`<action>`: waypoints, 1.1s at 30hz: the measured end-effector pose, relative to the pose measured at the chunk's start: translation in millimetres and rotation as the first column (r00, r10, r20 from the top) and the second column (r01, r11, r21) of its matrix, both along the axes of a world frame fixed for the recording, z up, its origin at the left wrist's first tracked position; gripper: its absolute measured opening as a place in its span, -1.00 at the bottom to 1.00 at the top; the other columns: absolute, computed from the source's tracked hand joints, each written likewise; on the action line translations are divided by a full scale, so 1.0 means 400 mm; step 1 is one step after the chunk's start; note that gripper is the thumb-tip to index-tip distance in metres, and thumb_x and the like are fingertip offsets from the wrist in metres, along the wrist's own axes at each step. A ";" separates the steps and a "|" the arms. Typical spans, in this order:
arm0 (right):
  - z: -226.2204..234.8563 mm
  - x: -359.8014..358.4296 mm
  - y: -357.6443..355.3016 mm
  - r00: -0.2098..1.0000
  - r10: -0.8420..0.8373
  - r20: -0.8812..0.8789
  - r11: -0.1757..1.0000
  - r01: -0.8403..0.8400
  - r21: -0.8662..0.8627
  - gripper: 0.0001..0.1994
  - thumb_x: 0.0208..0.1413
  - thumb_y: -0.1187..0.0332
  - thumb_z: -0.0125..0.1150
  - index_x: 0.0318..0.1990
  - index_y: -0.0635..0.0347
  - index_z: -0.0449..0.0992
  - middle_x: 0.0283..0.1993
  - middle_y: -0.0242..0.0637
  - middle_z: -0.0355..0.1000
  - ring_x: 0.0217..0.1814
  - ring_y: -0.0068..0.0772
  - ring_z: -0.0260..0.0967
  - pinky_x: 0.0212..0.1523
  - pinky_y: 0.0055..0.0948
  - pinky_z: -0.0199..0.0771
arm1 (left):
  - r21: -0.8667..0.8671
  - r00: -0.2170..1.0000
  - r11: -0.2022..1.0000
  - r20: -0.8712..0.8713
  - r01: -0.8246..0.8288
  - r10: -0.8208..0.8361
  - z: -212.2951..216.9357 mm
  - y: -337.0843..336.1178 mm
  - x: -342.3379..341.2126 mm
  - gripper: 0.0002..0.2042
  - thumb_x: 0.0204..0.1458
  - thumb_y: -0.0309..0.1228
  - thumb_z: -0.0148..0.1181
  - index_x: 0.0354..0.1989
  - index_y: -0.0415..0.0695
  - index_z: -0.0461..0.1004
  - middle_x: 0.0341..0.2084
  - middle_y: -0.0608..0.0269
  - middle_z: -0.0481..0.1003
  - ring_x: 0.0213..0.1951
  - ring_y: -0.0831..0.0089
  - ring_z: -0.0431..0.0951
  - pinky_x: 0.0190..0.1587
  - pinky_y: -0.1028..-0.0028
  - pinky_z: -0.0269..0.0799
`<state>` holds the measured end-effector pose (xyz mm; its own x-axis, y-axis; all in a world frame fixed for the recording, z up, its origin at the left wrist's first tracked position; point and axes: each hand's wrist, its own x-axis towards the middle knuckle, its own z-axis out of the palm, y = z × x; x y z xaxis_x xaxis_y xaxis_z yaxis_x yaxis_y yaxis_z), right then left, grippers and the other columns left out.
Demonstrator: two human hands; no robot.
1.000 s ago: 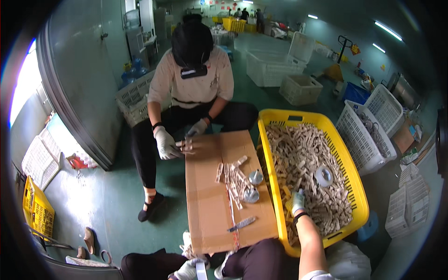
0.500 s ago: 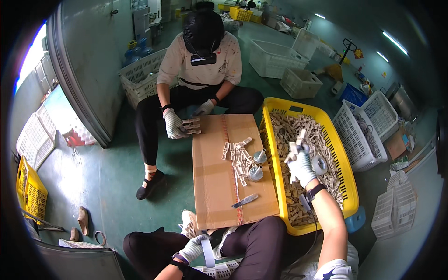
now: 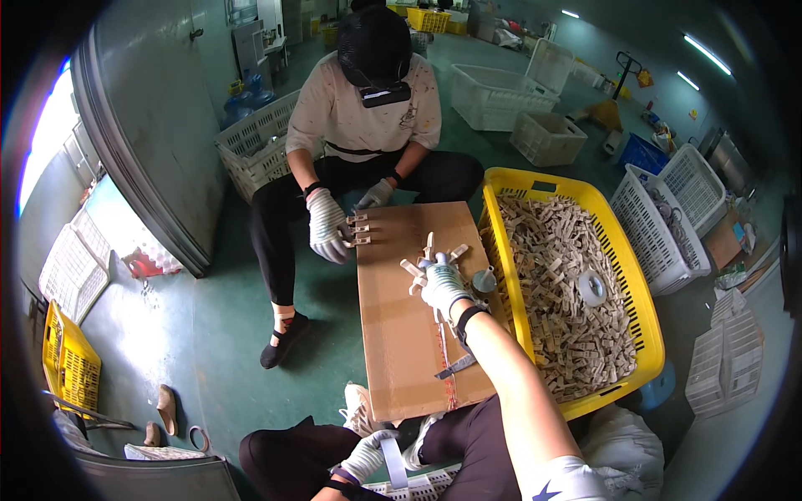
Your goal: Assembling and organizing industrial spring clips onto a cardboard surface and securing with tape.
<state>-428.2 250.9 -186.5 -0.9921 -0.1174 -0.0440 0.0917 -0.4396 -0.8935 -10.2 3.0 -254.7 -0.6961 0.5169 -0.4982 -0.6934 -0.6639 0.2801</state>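
Note:
My right hand, in a striped white glove, is over the cardboard box, its fingers closed around several beige clips that stick out between them. It hides most of the loose clip pile beneath, so held and lying clips are hard to separate. Beside it stands a small grey funnel-shaped piece; a second one is hidden. A utility knife lies nearer me, partly under my wrist. Low by my lap, my gloved left hand grips a pale strip of tape.
A yellow crate full of clips, with a tape roll on top, stands right of the box. Opposite sits a co-worker, whose gloved hand holds clips at the box's far left edge. White crates stand farther right.
My right hand has moved left from above the yellow crate to the clip pile on the box, carrying clips. The co-worker's hand has shifted slightly at the box edge. My left hand keeps its grip.

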 end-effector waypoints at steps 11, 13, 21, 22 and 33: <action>0.280 0.219 -0.212 0.918 0.396 0.000 -0.007 0.003 1.000 -0.18 -0.06 0.02 0.26 0.35 0.01 0.03 0.45 0.14 -0.33 0.36 0.25 0.02 0.29 -0.04 0.17 | -0.259 0.977 0.963 -0.210 -0.074 0.019 -0.021 -0.131 0.109 -0.62 -0.01 -0.80 0.01 -0.03 -0.18 0.46 -0.20 0.30 0.51 -0.21 0.55 0.48 -0.09 0.55 0.42; 0.332 0.239 -0.199 0.930 0.366 -0.047 -0.052 0.071 0.996 -0.23 0.01 0.05 0.18 0.35 0.01 -0.01 0.43 0.13 -0.23 0.34 0.19 0.07 0.25 -0.02 0.20 | -0.282 0.977 0.957 -0.211 -0.063 0.002 -0.015 -0.125 0.110 -0.65 0.01 -0.79 -0.05 -0.04 -0.21 0.46 -0.23 0.31 0.50 -0.23 0.55 0.47 -0.09 0.54 0.42; 0.428 0.260 -0.011 1.000 -0.013 -0.019 -0.009 0.019 1.000 -0.19 -0.16 0.15 0.38 0.20 0.37 0.12 0.24 0.24 0.09 0.29 0.10 0.12 0.27 -0.21 0.19 | 0.027 0.982 0.988 0.124 -0.150 0.145 -0.026 -0.117 0.095 -0.79 0.11 -0.62 -0.03 -0.11 -0.31 0.45 -0.25 0.18 0.50 -0.15 0.40 0.47 0.02 0.43 0.38; 0.414 0.274 0.009 0.988 0.019 0.152 0.073 -0.153 0.986 0.01 -0.28 0.12 0.50 0.30 0.34 -0.01 0.29 0.20 0.04 0.33 0.04 0.08 0.29 -0.26 0.17 | -0.023 0.984 0.989 0.107 -0.144 0.146 0.000 -0.117 0.091 -0.80 0.11 -0.60 -0.02 -0.12 -0.32 0.45 -0.25 0.16 0.50 -0.15 0.37 0.47 0.03 0.41 0.38; -0.062 0.154 0.223 0.748 0.011 0.663 1.000 0.005 -0.023 0.28 -0.23 0.38 0.50 0.39 -0.15 -0.59 0.01 -0.12 0.26 -0.09 -0.22 0.28 -0.07 -0.18 0.41 | -0.285 0.993 0.951 -0.054 -0.117 0.106 0.082 -0.075 0.062 -0.80 0.09 -0.57 0.02 -0.14 -0.37 0.45 -0.28 0.08 0.51 -0.14 0.28 0.48 0.04 0.34 0.37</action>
<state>-366.7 340.2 -211.2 -0.7137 -0.1297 -0.6883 0.6590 -0.4572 -0.5972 14.8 -27.0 -222.0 -0.7623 0.2739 -0.5865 -0.6048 -0.6243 0.4945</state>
